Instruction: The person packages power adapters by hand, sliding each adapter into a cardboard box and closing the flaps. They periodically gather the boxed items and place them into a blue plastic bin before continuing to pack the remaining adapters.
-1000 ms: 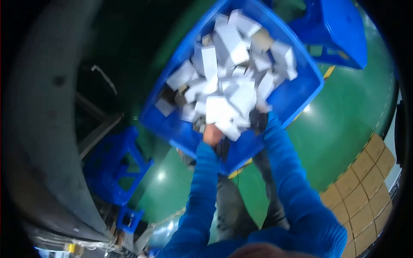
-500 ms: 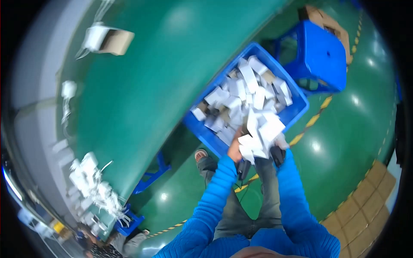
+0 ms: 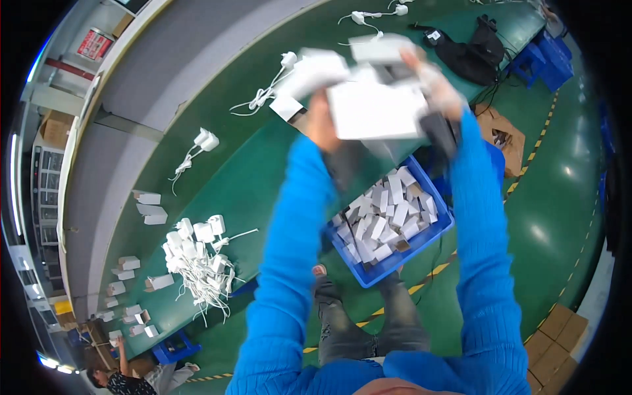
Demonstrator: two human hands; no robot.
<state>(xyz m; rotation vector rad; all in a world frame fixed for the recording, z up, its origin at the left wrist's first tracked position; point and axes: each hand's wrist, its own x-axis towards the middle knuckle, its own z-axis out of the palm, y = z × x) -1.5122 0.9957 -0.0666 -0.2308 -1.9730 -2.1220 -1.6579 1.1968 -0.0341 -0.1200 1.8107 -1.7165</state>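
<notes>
Two hands are raised high, above the green counter (image 3: 263,178), and together they carry a heap of white boxes (image 3: 368,99). The left hand (image 3: 320,122) is under the left side of the heap; its fingers go beneath the boxes and are hidden, so I cannot tell how much they are bent, but the hand is pressed against the pile. The right hand (image 3: 438,85) is on the right side of the heap, with its fingers (image 3: 421,69) curled over the top box and pressing on it. Both hands are blurred. Both arms wear bright blue sleeves (image 3: 289,263).

Below the hands, on the green floor (image 3: 553,217), stands a blue crate (image 3: 395,224), filled with many more small white boxes. It is near the person's feet and just beside the edge of the counter. A yellow and black striped line (image 3: 421,283) runs on the floor under the crate.

On the counter, to the left, lies a pile of white chargers with cables (image 3: 201,263). Single chargers with cables (image 3: 201,141) lie further up, well apart from each other. Small white boxes (image 3: 148,204) stand along the far side of the counter. Brown cartons (image 3: 559,329) are on the floor at the lower right. Another person (image 3: 125,378) is at the lower left corner.
</notes>
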